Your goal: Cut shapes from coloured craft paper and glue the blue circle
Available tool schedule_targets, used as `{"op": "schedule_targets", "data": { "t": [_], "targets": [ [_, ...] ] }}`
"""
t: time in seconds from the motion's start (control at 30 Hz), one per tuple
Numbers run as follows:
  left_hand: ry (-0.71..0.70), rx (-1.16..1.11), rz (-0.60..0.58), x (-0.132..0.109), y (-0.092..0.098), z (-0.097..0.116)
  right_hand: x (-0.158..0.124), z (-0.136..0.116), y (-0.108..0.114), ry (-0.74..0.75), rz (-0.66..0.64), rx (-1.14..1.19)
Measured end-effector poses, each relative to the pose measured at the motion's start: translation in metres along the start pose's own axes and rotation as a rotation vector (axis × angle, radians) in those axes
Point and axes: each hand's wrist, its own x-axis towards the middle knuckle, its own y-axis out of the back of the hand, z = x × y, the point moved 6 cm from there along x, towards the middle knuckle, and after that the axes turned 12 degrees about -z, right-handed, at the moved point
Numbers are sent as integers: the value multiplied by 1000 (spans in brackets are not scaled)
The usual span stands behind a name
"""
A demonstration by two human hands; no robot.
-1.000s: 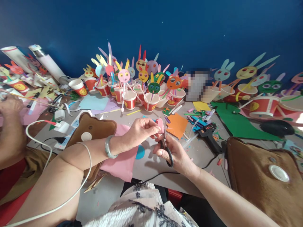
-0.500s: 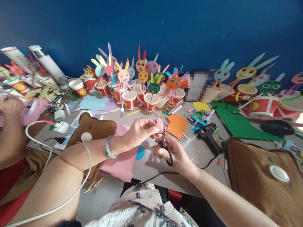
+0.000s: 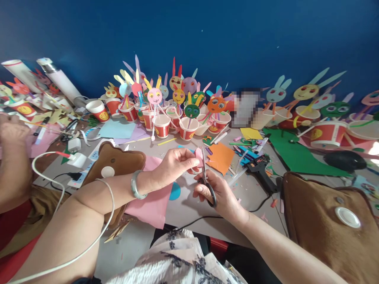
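My left hand (image 3: pixel 177 162) pinches a small piece of pink paper (image 3: pixel 199 156) between thumb and fingertips. In my right hand (image 3: pixel 221 193) is a pair of black-handled scissors (image 3: pixel 211 192), its blades pointing up beside the paper's right edge. The blades look closed or nearly so; whether they touch the paper I cannot tell. Under my left wrist lies a larger pink sheet (image 3: pixel 149 209), and a blue paper circle (image 3: pixel 175 191) rests on the table just below the hands.
Paper cups (image 3: pixel 189 128) with rabbit-like paper heads line the back. A hot glue gun (image 3: pixel 262 171) lies right of my hands, near an orange sheet (image 3: pixel 219 157). Brown cushioned bags (image 3: pixel 319 221) flank me; a power strip (image 3: pixel 79 177) and another person's hand (image 3: pixel 13 130) are left.
The scissor blades have come closer together, and the pink paper has turned slightly in my left fingers. Both hands stay in nearly the same place.
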Motion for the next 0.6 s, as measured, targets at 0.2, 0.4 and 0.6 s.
{"op": "schedule_targets", "data": {
  "t": [0.2, 0.4, 0.6],
  "targets": [
    [5, 16, 11, 0, 1, -1, 0, -2, -1, -5, 7, -19],
    [-1, -20, 18, 1, 1, -2, -1, -7, -3, -2, 17, -15],
    [-2, -16, 18, 1, 1, 0, -2, -3, -5, -13, 18, -8]
  ]
}}
